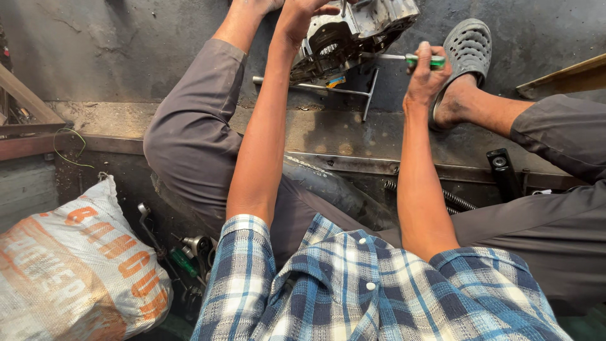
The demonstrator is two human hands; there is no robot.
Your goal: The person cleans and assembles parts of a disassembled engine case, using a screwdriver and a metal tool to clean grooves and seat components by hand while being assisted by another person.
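Nearest us, a white woven sack [76, 271] is sitting bulging, its contents hidden, beside loose tools [189, 252]. Farther off, we are gripping a green-handled screwdriver [416, 60] in our clenched right hand [426, 72], its tip reaching the metal engine casing [353, 35] on the floor, which our left hand [303, 16] is grasping.

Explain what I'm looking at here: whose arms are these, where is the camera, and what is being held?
One picture, taken by a camera worn on the person's head, looking down past a plaid shirt at their own arms. They sit on a dark, grimy floor with knees spread. The left hand grips the top of a metal engine casing. The right hand holds a green-handled screwdriver, its shaft pointing at the casing. A T-shaped metal wrench lies under the casing. One foot wears a grey perforated sandal. A printed sack and loose tools lie at lower left.
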